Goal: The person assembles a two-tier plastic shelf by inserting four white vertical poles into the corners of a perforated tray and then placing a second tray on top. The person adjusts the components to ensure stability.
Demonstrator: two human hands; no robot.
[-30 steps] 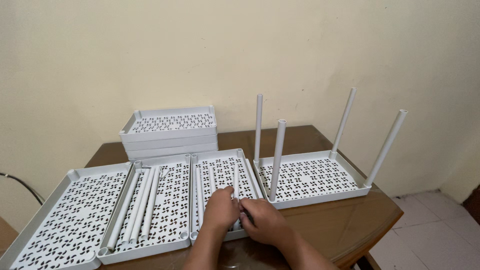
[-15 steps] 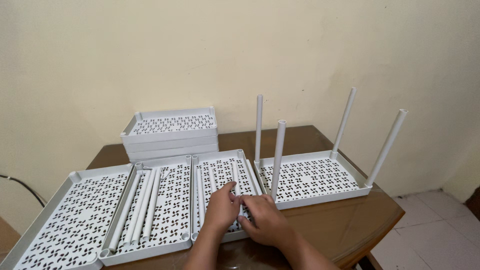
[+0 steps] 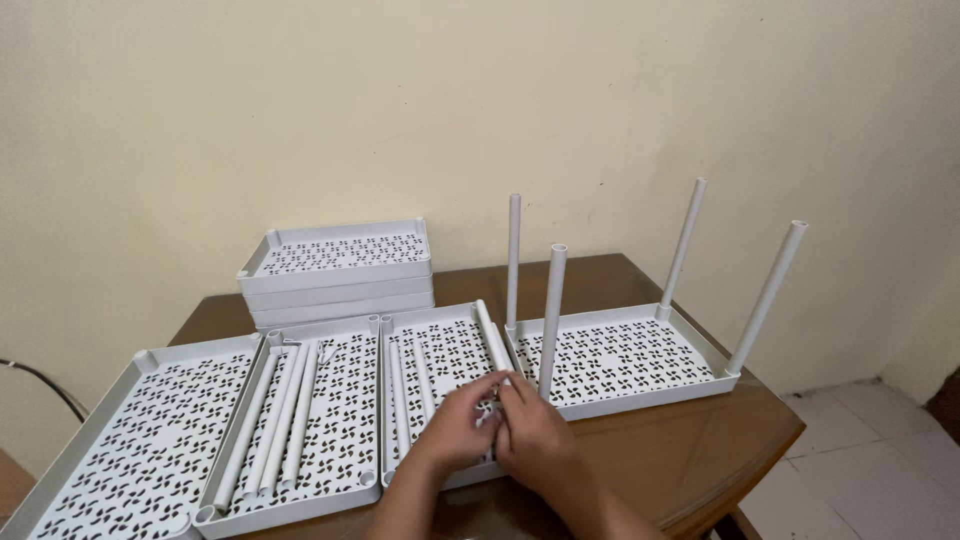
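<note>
My left hand (image 3: 452,432) and my right hand (image 3: 537,442) meet over the near end of the middle perforated white tray (image 3: 440,345). Together they pinch the near end of a white plastic tube (image 3: 491,338), which slants up along the tray's right side. Two more white tubes (image 3: 410,372) lie flat in that tray. Just to the right stands another white tray (image 3: 620,360) with four upright tubes in its corners; the nearest post (image 3: 553,320) is close to my right hand.
A tray holding several loose tubes (image 3: 282,405) lies to the left, with an empty tray (image 3: 120,440) beyond it. Three stacked trays (image 3: 340,272) sit at the back by the wall. The brown table's edge (image 3: 745,450) drops to tiled floor on the right. A black cable (image 3: 40,385) hangs at the left.
Both hands have moved slightly away from me and lifted one tube out of the middle tray; it now slants along the tray's right rim instead of lying flat.
</note>
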